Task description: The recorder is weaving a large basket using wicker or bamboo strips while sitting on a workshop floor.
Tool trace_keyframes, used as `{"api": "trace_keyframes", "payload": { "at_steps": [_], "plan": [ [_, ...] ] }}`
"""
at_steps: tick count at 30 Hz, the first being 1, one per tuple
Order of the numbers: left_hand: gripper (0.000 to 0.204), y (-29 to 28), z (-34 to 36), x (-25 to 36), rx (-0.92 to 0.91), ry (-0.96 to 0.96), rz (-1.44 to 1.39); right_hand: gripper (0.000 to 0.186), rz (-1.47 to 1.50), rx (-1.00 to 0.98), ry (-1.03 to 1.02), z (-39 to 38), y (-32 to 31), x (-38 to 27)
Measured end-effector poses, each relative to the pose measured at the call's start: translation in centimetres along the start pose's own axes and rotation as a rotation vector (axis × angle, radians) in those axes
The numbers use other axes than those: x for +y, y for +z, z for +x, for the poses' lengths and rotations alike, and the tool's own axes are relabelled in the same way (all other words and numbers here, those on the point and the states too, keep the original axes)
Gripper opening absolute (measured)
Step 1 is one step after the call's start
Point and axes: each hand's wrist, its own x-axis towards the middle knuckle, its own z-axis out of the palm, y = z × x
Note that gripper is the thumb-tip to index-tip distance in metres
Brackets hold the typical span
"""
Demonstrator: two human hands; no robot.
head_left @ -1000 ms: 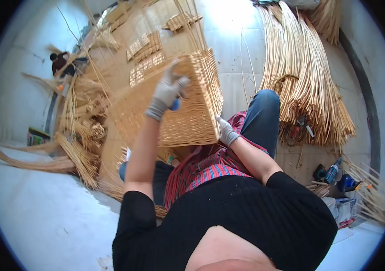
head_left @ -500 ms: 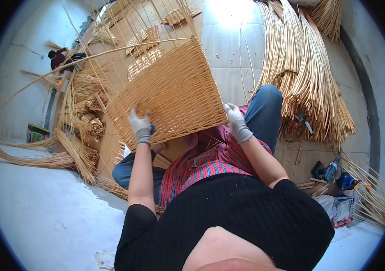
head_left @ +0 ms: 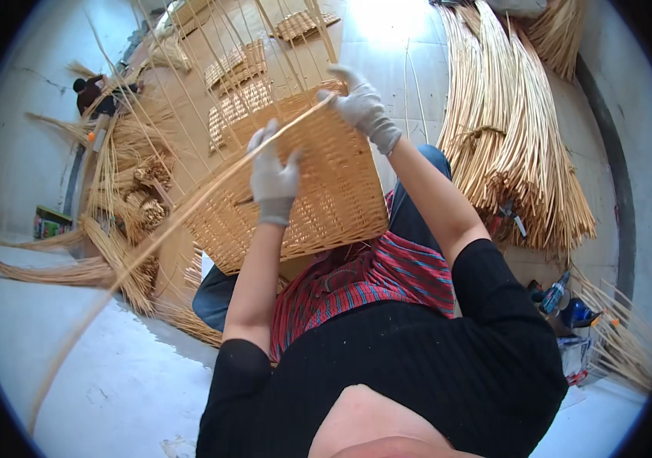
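Note:
A woven wicker panel tilts over my lap, with upright rods rising from its far edge. Both my hands wear pale gloves. At the panel's far right corner, my right hand is closed on the end of a long willow rod. This rod slants down to the left across the panel and bends past my left arm. Against its middle, my left hand has its fingers stretched up and its thumb apart. A small dark tip shows beside my left wrist; what it belongs to is hidden.
Large bundles of rods lie at the right, with red-handled pruners on them. A drill is at the lower right. More woven pieces lie beyond the panel. Rod bundles line the left, where another person sits.
My right hand has moved from the panel's near right corner up to its far corner and taken the rod's end. My left hand has risen to the rod, which now swings lower left.

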Motion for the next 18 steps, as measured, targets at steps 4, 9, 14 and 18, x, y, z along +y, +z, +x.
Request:
{"api": "trace_keyframes", "payload": {
  "at_steps": [4, 9, 14, 18],
  "plan": [
    [0.063, 2.1, 1.8, 3.7, -0.204, -0.203, -0.026, 0.048, 0.022, 0.037, 0.091, -1.4, 0.5, 2.9],
    [0.063, 2.2, 1.2, 5.8, -0.203, -0.255, 0.013, 0.038, 0.184, 0.051, 0.031, -2.8, -0.3, 3.8],
    [0.065, 1.9, 1.1, 6.5, -0.198, -0.231, 0.040, 0.028, 0.114, 0.081, 0.091, -2.9, 0.2, 2.9],
    [0.053, 1.6, 0.8, 5.9, -0.151, -0.191, -0.003, 0.027, 0.164, 0.086, 0.072, -3.5, 0.5, 3.1]
  ]
}}
